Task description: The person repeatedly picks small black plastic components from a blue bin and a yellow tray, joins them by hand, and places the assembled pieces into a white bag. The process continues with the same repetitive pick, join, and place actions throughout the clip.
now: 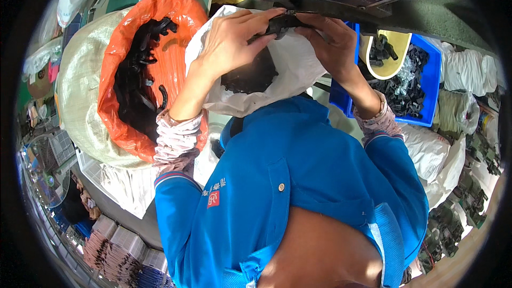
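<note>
Both hands are raised at the upper middle, over a white plastic bag (298, 66) whose mouth gapes open with dark material inside. My left hand (232, 40) pinches a black plastic part (285, 23) between thumb and fingers. At the part's other end, the fingertips of my right hand (333, 40) are closed on it too. The part sits just below the lower edge of a dark machine (448, 18), and its exact shape is partly covered by fingers.
To the left, an orange bag (114, 74) of black curved parts stands within a pale woven sack (80, 90). A blue bin (434, 74) on the right holds small black pieces and a yellow tub (401, 48). White bags (469, 72) lie beyond it.
</note>
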`<act>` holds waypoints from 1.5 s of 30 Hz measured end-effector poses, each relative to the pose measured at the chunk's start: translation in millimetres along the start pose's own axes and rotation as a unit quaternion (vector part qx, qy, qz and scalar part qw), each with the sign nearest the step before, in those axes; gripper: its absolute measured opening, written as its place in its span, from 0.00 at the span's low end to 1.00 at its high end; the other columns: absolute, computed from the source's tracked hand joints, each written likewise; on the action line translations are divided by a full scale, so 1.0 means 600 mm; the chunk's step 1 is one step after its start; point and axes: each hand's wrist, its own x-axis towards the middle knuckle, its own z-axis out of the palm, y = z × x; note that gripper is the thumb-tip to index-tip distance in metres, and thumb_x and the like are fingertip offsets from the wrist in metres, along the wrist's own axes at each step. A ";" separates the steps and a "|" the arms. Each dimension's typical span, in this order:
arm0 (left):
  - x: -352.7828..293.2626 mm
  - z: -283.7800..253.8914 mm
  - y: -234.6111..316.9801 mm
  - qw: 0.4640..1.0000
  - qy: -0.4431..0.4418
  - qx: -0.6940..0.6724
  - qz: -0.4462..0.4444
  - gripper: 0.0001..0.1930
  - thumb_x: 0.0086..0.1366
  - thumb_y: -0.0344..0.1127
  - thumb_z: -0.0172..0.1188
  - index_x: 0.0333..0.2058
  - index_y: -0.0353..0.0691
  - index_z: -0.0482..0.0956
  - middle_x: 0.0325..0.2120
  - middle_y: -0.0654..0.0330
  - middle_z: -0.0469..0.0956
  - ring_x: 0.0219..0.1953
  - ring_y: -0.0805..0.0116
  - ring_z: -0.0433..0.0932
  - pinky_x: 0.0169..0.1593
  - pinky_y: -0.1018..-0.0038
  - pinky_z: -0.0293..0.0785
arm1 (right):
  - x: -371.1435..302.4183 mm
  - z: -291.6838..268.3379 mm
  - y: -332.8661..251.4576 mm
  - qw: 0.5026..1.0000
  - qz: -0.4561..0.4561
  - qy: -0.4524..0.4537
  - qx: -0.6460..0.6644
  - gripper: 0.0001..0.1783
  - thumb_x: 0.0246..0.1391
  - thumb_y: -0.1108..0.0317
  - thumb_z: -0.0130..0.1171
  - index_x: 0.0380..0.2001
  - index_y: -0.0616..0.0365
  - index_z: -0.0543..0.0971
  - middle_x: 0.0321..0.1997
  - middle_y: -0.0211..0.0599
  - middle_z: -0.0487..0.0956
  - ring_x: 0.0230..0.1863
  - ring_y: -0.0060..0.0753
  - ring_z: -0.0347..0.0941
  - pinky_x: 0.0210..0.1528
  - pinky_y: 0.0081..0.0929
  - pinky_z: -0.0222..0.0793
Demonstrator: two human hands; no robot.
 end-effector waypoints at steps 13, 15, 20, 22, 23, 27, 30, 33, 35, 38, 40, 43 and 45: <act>0.023 -0.004 -0.017 0.987 -0.120 0.022 -0.100 0.16 0.57 0.41 0.66 0.42 0.42 0.77 0.25 0.57 0.77 0.30 0.52 0.77 0.31 0.63 0.71 | 0.006 0.008 0.031 0.984 0.170 -0.047 0.015 0.11 0.50 0.69 0.69 0.39 0.56 0.86 0.33 0.43 0.85 0.31 0.24 0.80 0.31 0.24 0.74; 0.006 0.004 -0.027 0.996 -0.039 -0.014 -0.074 0.14 0.57 0.40 0.66 0.38 0.40 0.78 0.24 0.55 0.77 0.27 0.52 0.77 0.30 0.66 0.71 | 0.010 -0.001 0.048 0.982 0.157 -0.088 0.062 0.14 0.57 0.71 0.64 0.47 0.60 0.82 0.38 0.34 0.84 0.37 0.16 0.76 0.36 0.15 0.72; -0.004 -0.005 -0.026 0.988 -0.071 -0.049 -0.130 0.11 0.58 0.39 0.66 0.34 0.39 0.78 0.20 0.53 0.76 0.23 0.53 0.74 0.29 0.68 0.70 | 0.015 -0.001 0.173 0.972 0.101 -0.211 -0.031 0.16 0.60 0.69 0.53 0.50 0.53 0.80 0.49 0.41 0.81 0.50 0.39 0.76 0.50 0.35 0.71; -0.004 -0.006 -0.023 0.987 -0.071 -0.043 -0.138 0.11 0.59 0.39 0.66 0.33 0.38 0.78 0.19 0.52 0.76 0.22 0.51 0.74 0.29 0.67 0.69 | 0.026 0.021 0.202 0.945 0.068 -0.241 -0.209 0.18 0.57 0.68 0.53 0.51 0.52 0.79 0.50 0.45 0.79 0.52 0.47 0.74 0.53 0.42 0.69; -0.003 -0.005 -0.021 0.987 -0.066 -0.042 -0.138 0.11 0.59 0.38 0.67 0.33 0.38 0.78 0.20 0.53 0.76 0.22 0.55 0.74 0.29 0.69 0.70 | 0.035 0.032 0.216 0.921 0.048 -0.250 -0.296 0.19 0.56 0.67 0.53 0.52 0.52 0.78 0.50 0.47 0.79 0.53 0.51 0.73 0.54 0.46 0.68; -0.002 -0.007 -0.018 0.984 -0.070 -0.043 -0.157 0.10 0.59 0.37 0.67 0.34 0.37 0.80 0.24 0.55 0.79 0.23 0.62 0.74 0.31 0.71 0.72 | 0.041 0.053 0.259 0.901 0.035 -0.272 -0.337 0.22 0.53 0.67 0.54 0.53 0.52 0.77 0.55 0.53 0.75 0.55 0.59 0.70 0.58 0.53 0.65; -0.016 -0.003 -0.018 0.988 -0.041 -0.047 -0.139 0.10 0.59 0.38 0.67 0.35 0.38 0.80 0.26 0.54 0.79 0.24 0.61 0.77 0.31 0.70 0.73 | 0.036 0.064 0.278 0.842 0.034 -0.345 -0.413 0.22 0.52 0.67 0.55 0.53 0.53 0.77 0.57 0.53 0.73 0.56 0.59 0.69 0.60 0.54 0.63; -0.021 0.005 -0.025 0.998 -0.009 0.008 -0.067 0.12 0.58 0.42 0.68 0.36 0.42 0.80 0.26 0.54 0.79 0.27 0.55 0.79 0.30 0.66 0.74 | -0.032 0.022 0.370 0.828 -0.054 -0.287 -0.479 0.21 0.51 0.66 0.59 0.51 0.54 0.76 0.52 0.47 0.77 0.52 0.49 0.72 0.53 0.45 0.69; -0.018 0.022 -0.005 0.995 0.061 0.076 -0.001 0.13 0.59 0.45 0.64 0.37 0.46 0.76 0.26 0.59 0.78 0.29 0.55 0.79 0.30 0.63 0.74 | -0.040 0.059 0.390 0.838 -0.043 -0.261 -0.476 0.21 0.52 0.64 0.60 0.50 0.54 0.77 0.50 0.45 0.78 0.49 0.46 0.75 0.50 0.41 0.73; -0.093 0.034 0.005 0.983 0.126 0.126 -0.045 0.18 0.57 0.43 0.66 0.44 0.45 0.76 0.39 0.57 0.80 0.41 0.54 0.79 0.39 0.65 0.76 | 0.037 0.102 0.341 0.836 0.065 -0.319 -0.442 0.19 0.54 0.62 0.58 0.49 0.54 0.78 0.52 0.46 0.78 0.49 0.49 0.76 0.50 0.42 0.74; -0.170 0.027 -0.016 0.970 0.184 0.124 -0.102 0.24 0.56 0.43 0.68 0.49 0.42 0.76 0.44 0.51 0.79 0.43 0.48 0.79 0.43 0.63 0.77 | 0.064 0.075 0.340 0.807 0.170 -0.341 -0.451 0.19 0.56 0.61 0.56 0.49 0.54 0.79 0.53 0.46 0.78 0.49 0.51 0.78 0.50 0.42 0.75; -0.318 -0.017 -0.058 0.865 0.172 0.147 -0.448 0.19 0.60 0.41 0.64 0.50 0.44 0.76 0.36 0.49 0.83 0.36 0.54 0.84 0.39 0.65 0.80 | 0.033 0.048 0.438 0.856 0.022 -0.306 -0.417 0.18 0.48 0.71 0.57 0.45 0.53 0.81 0.39 0.49 0.81 0.42 0.53 0.79 0.44 0.41 0.75; -0.402 -0.067 -0.110 0.757 0.059 0.256 -0.598 0.19 0.62 0.37 0.59 0.51 0.40 0.70 0.33 0.41 0.81 0.39 0.45 0.82 0.42 0.57 0.78 | 0.016 0.021 0.482 0.865 -0.020 -0.312 -0.393 0.18 0.47 0.72 0.56 0.43 0.53 0.82 0.37 0.50 0.82 0.41 0.53 0.80 0.43 0.41 0.75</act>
